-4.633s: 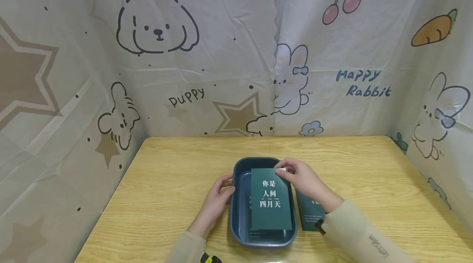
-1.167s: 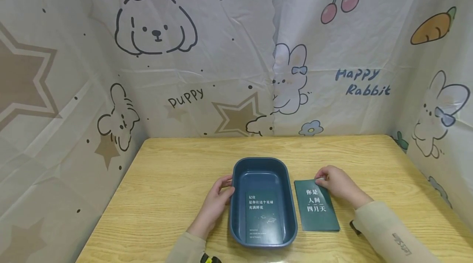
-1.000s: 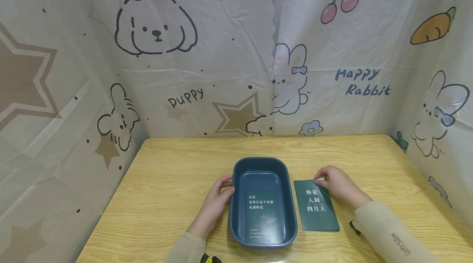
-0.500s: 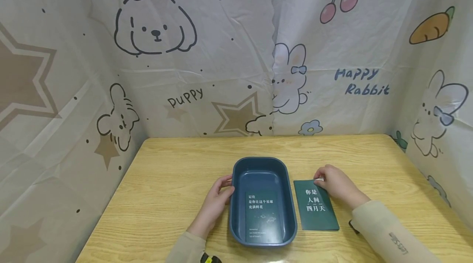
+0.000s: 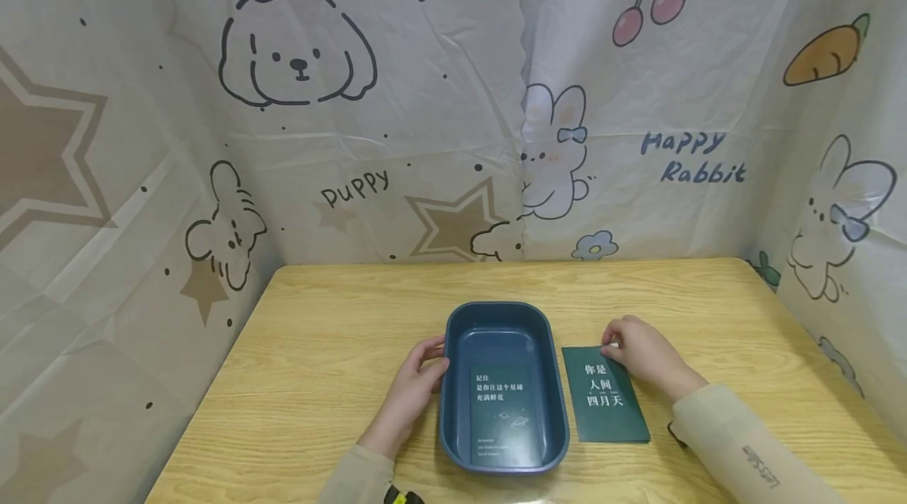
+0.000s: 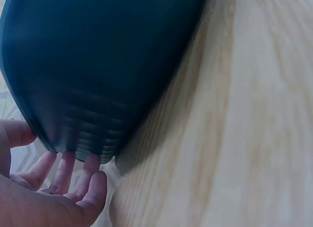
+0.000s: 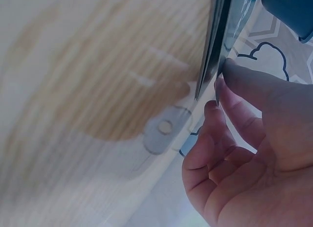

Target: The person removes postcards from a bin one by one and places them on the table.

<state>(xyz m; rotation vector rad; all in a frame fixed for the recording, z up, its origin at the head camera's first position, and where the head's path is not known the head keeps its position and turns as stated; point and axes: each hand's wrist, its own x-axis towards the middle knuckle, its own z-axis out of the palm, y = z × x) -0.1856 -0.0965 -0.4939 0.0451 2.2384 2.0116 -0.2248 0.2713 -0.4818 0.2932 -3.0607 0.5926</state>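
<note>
Head view: dark blue tray (image 5: pixel 453 331) sits mid-table on the wooden table (image 5: pixel 326 346), near edge close to the person. One dark green card (image 5: pixel 507 416) lies flat inside the tray, at its near end, white text up. A second green card stack (image 5: pixel 605 394) lies on the table just right of the tray, not touching it. Left hand (image 5: pixel 414 386) is against the tray's left wall, fingers curved over the rim, thumb on the outside. Right hand (image 5: pixel 641 353) is at the far right corner of the stack, fingertips pinching that corner.

Left wrist view: tray (image 6: pixel 98 65) outer wall fills the frame. Left hand (image 6: pixel 54 188) has its fingers (image 6: pixel 78 163) straightish, tips touching the wall's lower edge; thumb (image 6: pixel 17 131) presses the side. Loose bracing hold, not a tight clamp.

Right wrist view: stack (image 7: pixel 222 41) seen edge-on, resting on the table (image 7: pixel 98 65). Right hand (image 7: pixel 249 153) pinches it narrowly: thumb (image 7: pixel 254 90) on one face, fingertip (image 7: pixel 215 109) at the edge. Other fingers curled in.
</note>
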